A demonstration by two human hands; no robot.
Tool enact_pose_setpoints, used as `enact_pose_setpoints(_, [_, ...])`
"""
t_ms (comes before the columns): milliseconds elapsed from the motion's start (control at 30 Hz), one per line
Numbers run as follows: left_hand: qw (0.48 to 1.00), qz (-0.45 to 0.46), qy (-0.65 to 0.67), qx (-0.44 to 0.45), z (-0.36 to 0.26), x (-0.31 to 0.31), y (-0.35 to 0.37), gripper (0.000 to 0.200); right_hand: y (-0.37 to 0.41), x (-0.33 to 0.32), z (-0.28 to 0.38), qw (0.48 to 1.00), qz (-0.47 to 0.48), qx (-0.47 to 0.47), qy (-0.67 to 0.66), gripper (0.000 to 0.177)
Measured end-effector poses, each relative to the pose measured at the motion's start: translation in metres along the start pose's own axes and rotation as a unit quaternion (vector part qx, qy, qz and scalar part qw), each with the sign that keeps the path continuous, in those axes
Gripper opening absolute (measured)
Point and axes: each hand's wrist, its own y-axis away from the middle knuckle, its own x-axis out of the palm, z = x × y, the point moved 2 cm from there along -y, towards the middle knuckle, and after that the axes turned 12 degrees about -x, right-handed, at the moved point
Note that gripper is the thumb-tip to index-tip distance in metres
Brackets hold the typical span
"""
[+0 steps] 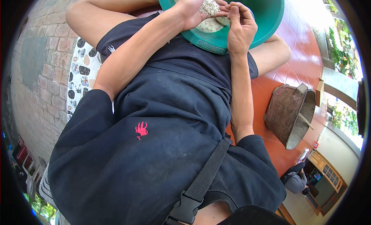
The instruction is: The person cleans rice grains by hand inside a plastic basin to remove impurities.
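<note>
My left hand [191,14] is palm up over a green basin [268,16], holding a small heap of white rice grains [210,6] on its palm and fingers. Close beside its fingertips, my right hand [241,29] has thumb and forefinger pinched together; whatever lies between them is too small to make out. More rice [210,26] lies in the basin below the hands. The basin rests at my lap, between my bent legs.
To the right, a worn brown container [284,109] with a stick [305,121] in it lies on the red tiled floor [270,147]. Another person [295,181] is far off at the lower right, near a wooden door. Brick paving [50,66] and a pebble-patterned strip [83,70] are on the left.
</note>
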Motion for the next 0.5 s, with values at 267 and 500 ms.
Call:
enact_pose_setpoints(267, [1.0, 0.013, -0.009, 0.003, 0.0006, -0.0008, -0.001, 0.061, 0.0025, 0.0006, -0.0007, 0.998, 0.002, 0.014, -0.059, 0.024])
enact_pose_setpoints(500, [1.0, 0.002, -0.004, -0.01, -0.0007, 0.0043, 0.0044, 0.063, 0.0029, -0.0017, -0.0034, 0.998, 0.006, 0.014, -0.06, 0.026])
